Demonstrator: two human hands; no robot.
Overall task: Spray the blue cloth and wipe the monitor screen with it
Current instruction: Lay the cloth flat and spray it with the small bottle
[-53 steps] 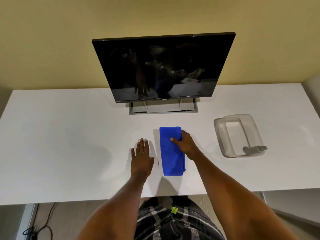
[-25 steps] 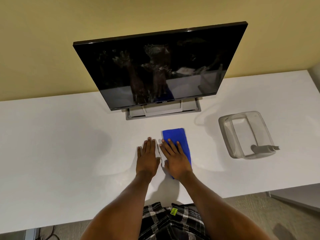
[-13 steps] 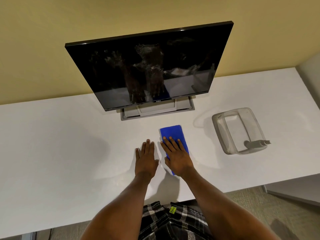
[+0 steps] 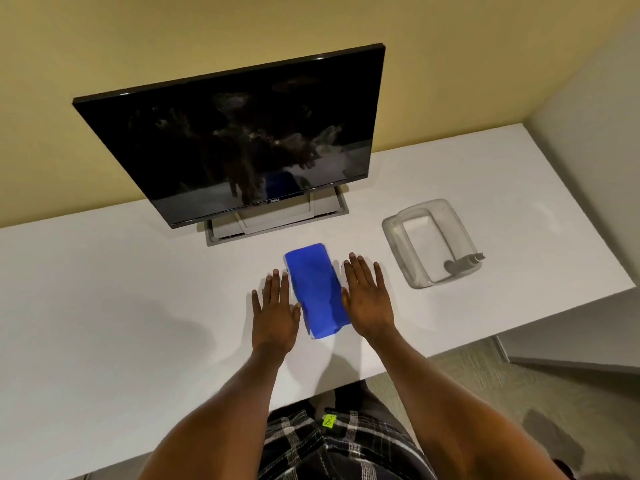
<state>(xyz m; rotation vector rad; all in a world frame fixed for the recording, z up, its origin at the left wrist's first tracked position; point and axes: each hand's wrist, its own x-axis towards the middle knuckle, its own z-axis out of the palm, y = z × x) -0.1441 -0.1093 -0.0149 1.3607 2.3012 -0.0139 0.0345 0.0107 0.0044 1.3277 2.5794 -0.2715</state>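
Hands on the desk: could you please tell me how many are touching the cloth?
0 clearly. The left hand lies flat just left of the cloth, the right hand flat just right; edge contact cannot be ruled out.

A wide white table (image 4: 104,306) stands against a plain yellow wall (image 4: 173,46). At the table's right side sits a clear rectangular plastic tray (image 4: 398,237). Below the table's near edge, grey-beige carpet (image 4: 502,393) shows, beside black-and-white plaid shorts (image 4: 311,445) bearing a small green tag (image 4: 329,420).

The cloth (image 4: 317,289) lies on the desk (image 4: 104,289) before the monitor (image 4: 242,140), between both hands, tray (image 4: 398,233) to its right.
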